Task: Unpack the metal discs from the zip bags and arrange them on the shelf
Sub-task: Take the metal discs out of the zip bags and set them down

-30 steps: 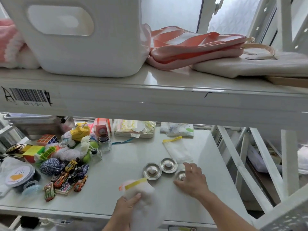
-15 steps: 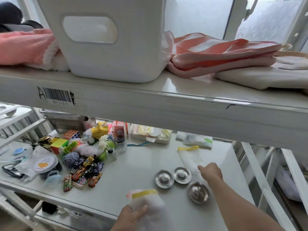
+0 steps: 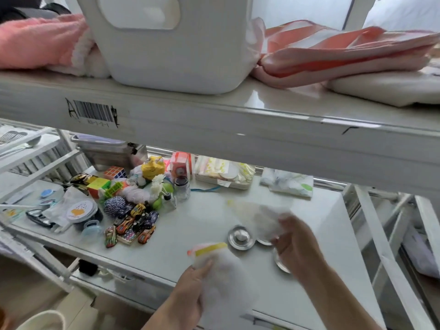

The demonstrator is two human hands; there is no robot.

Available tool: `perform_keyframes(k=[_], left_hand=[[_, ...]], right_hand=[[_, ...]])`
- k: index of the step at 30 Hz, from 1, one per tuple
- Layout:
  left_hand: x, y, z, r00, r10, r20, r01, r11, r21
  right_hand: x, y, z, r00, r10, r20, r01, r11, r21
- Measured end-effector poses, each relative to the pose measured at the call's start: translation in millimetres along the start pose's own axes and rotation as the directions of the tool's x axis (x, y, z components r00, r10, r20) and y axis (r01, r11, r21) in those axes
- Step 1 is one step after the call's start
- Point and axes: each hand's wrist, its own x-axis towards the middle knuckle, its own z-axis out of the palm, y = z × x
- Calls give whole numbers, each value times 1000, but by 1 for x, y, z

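Head view: a person's two bare hands work over the lower shelf [image 3: 204, 225] of a white rack.
Left hand [image 3: 188, 296]: fingers clamped on a frosted zip bag [image 3: 221, 277], thumb pressed on its near face; yellow seal strip at the bag's top, just below the nearest disc.
Right hand [image 3: 297, 244]: fingers closed on a second bag [image 3: 257, 217], which is blurred; this bag hangs above the discs and its yellow strip points up-left.
First disc [image 3: 241, 237]: lies flat on the shelf, raised knob at its centre, fully visible.
Second disc [image 3: 263, 241]: just right of the first, mostly hidden behind the second bag and the right hand.
Third disc [image 3: 281, 264]: nearer the front edge, only its left rim shows beside the right wrist.
Bag contents: cannot tell whether either bag holds a disc.
Shelf, left part: a heap of toy cars [image 3: 133, 228], puzzle cubes [image 3: 114, 173], a ball of twine [image 3: 114, 206], a small jar [image 3: 182, 188] and a round lidded tub [image 3: 79, 210], well apart from the discs.
Shelf, rear: a flat packet [image 3: 223, 173] and a folded printed pack [image 3: 287, 183].
Upper shelf [image 3: 238, 120]: a white bin [image 3: 171, 44], pink fleece [image 3: 40, 41] at its left, folded pink and cream cloth [image 3: 345, 53] at its right; barcode label [image 3: 95, 113] on the front edge.
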Motion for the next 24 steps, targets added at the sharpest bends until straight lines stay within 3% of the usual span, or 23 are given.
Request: perform_keyframes(k=[1, 3, 5, 8, 11, 14, 16, 17, 19, 21, 23, 24], left_hand=[[1, 0, 4, 999, 3, 39, -1, 999, -48], [1, 1, 12, 994, -12, 106, 30, 985, -167], [0, 5, 21, 983, -12, 185, 54, 973, -224], [3, 3, 12, 947, 15, 321, 71, 965, -253], [8, -2, 5, 966, -11, 259, 53, 987, -155], [14, -5, 4, 992, 11, 123, -4, 999, -54], [19, -7, 1, 996, 66, 57, -66, 998, -6], [21, -7, -2, 997, 68, 39, -68, 998, 6], [21, -4, -8, 999, 43, 0, -43, 999, 25], [21, -5, -14, 1000, 29, -10, -29, 999, 37], [22, -4, -17, 1000, 11, -11, -11, 999, 45], [23, -3, -19, 1000, 4, -20, -3, 998, 57]], right_hand=[[-16, 10, 8, 998, 2, 68, -6, 998, 56], [-39, 38, 14, 998, 45, 51, -45, 999, 1], [-53, 65, 10, 998, 55, -40, -63, 962, -266], [-63, 84, -6, 997, 60, -57, -83, 767, -636], [-66, 81, -14, 993, 91, -76, -119, 718, -686], [-61, 67, -14, 971, 219, 91, -87, 683, -725], [-45, 58, -22, 986, 160, 36, -68, 600, -797], [-30, 56, -33, 999, 1, -53, -46, 522, -852], [-3, 50, -56, 939, -286, -194, -126, 238, -963], [14, 50, -75, 931, -260, -255, -281, -69, -957], [21, 56, -88, 953, -170, -251, -285, -226, -931], [21, 57, -89, 957, -171, -236, -274, -247, -930]])
